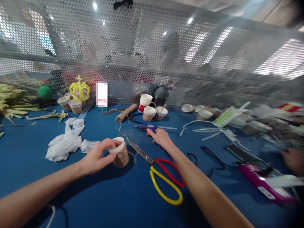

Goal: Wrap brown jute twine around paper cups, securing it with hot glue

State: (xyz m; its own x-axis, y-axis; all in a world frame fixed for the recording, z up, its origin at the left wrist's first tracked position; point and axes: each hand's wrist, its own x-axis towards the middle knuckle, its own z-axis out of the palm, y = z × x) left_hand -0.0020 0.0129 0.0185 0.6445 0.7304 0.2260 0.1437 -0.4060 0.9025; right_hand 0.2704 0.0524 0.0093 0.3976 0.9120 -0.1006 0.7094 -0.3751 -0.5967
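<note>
A perforated metal screen (147, 53) stands behind a blue tabletop (99, 196). On it, the person's left forearm comes in low from the left; the left hand (101, 156) lies sideways, thumb and fingers closed around the rim of a twine-wrapped paper cup (120, 158), which stands near the middle. The right forearm slants up from the lower right, its right hand (159, 136) reaching forward, palm down, fingers curled narrowly on the rear of a blue hot glue gun (146, 127). Between the arms lie large scissors (152, 163) with one red and one yellow handle, blades pointing toward the cup. Crumpled white plastic (63, 147) sits beyond the left forearm. Smaller still, a twine roll (128, 112) lies beyond the cup, its loose strand trailing toward the scissors.
</note>
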